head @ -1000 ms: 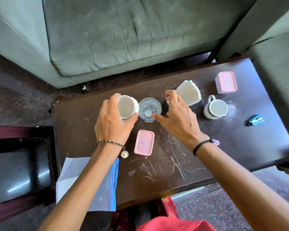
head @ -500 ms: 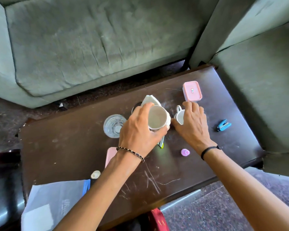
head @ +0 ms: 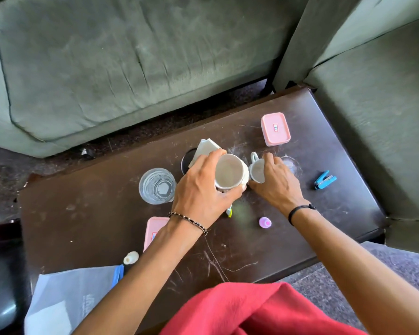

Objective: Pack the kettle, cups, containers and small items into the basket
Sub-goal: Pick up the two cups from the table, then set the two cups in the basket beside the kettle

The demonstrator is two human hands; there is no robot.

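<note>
Scratched worktop [head: 82, 213]: left hand [head: 198, 194] grip wraps a cup [head: 229, 171]; at its three o'clock, right hand [head: 276, 184] grip curls round a mug [head: 257, 169]. Gathering cups, likely; next, lift both.

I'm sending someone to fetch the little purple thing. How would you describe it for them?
Find the dark table before the green sofa. On its near side, just this side of the right hand, stands a tiny purple bottle. It is the only purple thing, far smaller than the white mug held beyond it.
</note>
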